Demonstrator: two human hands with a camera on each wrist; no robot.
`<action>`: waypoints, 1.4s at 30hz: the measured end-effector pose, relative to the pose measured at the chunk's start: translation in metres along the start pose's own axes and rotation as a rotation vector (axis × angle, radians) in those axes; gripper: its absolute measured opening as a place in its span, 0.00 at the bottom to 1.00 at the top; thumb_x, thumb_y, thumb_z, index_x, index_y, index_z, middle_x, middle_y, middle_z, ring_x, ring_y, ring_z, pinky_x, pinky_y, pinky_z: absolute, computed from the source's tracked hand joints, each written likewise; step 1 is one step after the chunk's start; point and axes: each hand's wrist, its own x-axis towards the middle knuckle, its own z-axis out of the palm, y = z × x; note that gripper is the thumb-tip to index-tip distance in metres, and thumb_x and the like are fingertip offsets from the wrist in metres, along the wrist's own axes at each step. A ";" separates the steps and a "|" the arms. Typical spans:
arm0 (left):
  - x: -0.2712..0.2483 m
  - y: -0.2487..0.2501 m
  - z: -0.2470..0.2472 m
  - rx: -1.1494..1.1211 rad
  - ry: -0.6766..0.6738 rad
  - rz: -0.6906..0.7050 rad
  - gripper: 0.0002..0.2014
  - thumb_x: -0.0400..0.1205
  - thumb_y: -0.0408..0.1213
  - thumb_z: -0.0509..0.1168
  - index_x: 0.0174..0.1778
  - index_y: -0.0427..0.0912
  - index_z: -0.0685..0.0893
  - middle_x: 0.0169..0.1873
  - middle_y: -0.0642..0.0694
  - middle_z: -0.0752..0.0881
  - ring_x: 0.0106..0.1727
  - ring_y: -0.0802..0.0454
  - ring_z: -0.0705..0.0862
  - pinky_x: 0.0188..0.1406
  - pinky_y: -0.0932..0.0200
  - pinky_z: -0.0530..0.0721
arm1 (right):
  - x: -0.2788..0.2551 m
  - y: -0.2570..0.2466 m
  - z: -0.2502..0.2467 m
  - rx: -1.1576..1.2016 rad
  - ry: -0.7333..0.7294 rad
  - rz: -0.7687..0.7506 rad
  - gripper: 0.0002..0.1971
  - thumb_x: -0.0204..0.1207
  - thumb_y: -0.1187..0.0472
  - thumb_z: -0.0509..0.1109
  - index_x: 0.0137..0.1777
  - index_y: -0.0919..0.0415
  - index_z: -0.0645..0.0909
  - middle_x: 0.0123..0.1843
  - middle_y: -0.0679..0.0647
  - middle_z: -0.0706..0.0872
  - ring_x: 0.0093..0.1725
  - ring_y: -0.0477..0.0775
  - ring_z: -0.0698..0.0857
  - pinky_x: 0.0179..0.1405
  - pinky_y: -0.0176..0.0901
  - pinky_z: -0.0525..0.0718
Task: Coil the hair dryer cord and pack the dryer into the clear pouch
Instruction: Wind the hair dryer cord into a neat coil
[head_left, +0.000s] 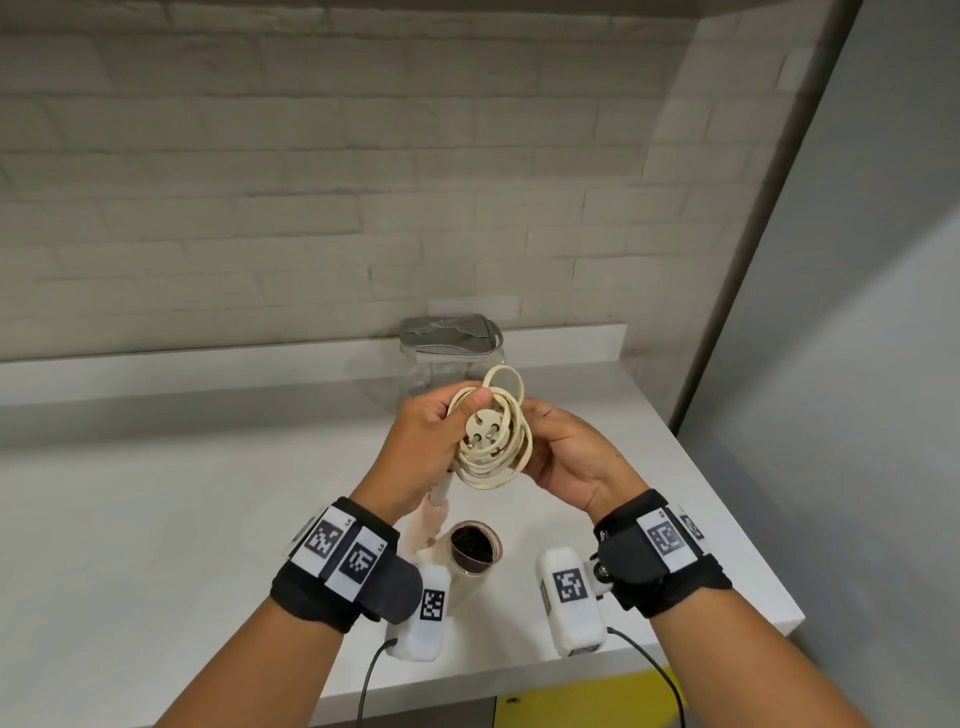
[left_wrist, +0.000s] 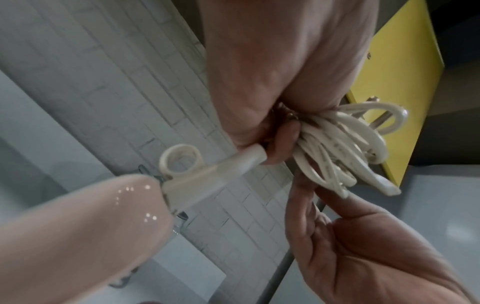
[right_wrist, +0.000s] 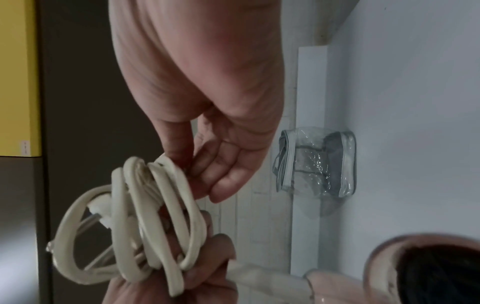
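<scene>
Cord (head_left: 501, 460) bunched in loops, held above worktop (head_left: 156, 519); plug (head_left: 487, 428) sits in coil centre. L hand (head_left: 415, 441) grip clamped on loops, thumb on top. R hand (head_left: 571, 457) grip curled round coil's other side. Dryer (head_left: 430, 525) hangs below L hand. Clear pouch (head_left: 452, 358) at back by wall, well apart. Judgement: pin loops w/ thumb so they don't spring; secure plug end w/ R.

Head view is looking down from near side over counter (head_left: 156, 519); wrist views are sitting very close, all sharing cord (head_left: 485, 470); head and right sharing far pouch (head_left: 452, 348).
</scene>
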 end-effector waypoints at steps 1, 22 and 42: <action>0.000 -0.001 0.002 -0.009 0.009 -0.008 0.10 0.84 0.40 0.62 0.48 0.47 0.90 0.39 0.49 0.92 0.40 0.57 0.88 0.37 0.64 0.83 | 0.000 0.001 -0.001 0.015 0.017 -0.015 0.09 0.78 0.66 0.65 0.46 0.62 0.87 0.39 0.56 0.89 0.36 0.50 0.87 0.39 0.40 0.88; 0.011 -0.013 0.014 -0.346 -0.003 -0.375 0.16 0.77 0.53 0.67 0.44 0.44 0.92 0.37 0.42 0.87 0.35 0.48 0.79 0.35 0.56 0.71 | -0.005 0.018 0.002 0.250 0.106 -0.197 0.05 0.75 0.72 0.65 0.47 0.66 0.81 0.35 0.54 0.91 0.33 0.48 0.89 0.34 0.37 0.89; 0.018 -0.029 0.022 -0.069 0.342 0.011 0.09 0.83 0.41 0.64 0.48 0.43 0.89 0.36 0.50 0.90 0.33 0.63 0.85 0.30 0.68 0.81 | 0.007 0.003 0.002 -0.027 0.193 -0.234 0.13 0.84 0.63 0.60 0.63 0.66 0.80 0.53 0.63 0.88 0.49 0.57 0.86 0.45 0.45 0.87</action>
